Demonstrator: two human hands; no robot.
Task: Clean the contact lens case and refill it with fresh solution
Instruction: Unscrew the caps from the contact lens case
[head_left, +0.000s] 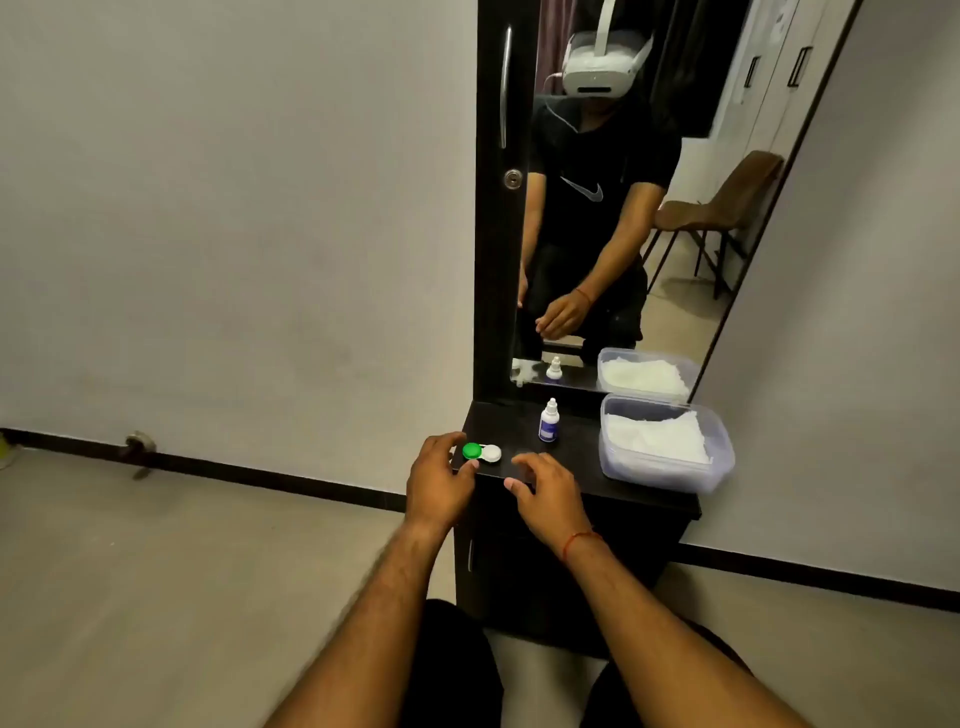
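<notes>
Bottle label (547, 429) unreadable; swoosh (584, 190) on shirt (608, 150)

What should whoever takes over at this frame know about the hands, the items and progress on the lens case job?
Left hand: fingers and thumb bracket the green end of the lens case; whether it grips it is unclear.
Right hand: hovers over the dresser top, loosely curled, holding nothing.
The case lies at the top's front left corner, both caps on. The solution bottle stands capped behind it, and a tub of tissues sits on the right.
Done: nothing visible.
Left: open the case, clean it, refill it, close it.
</notes>
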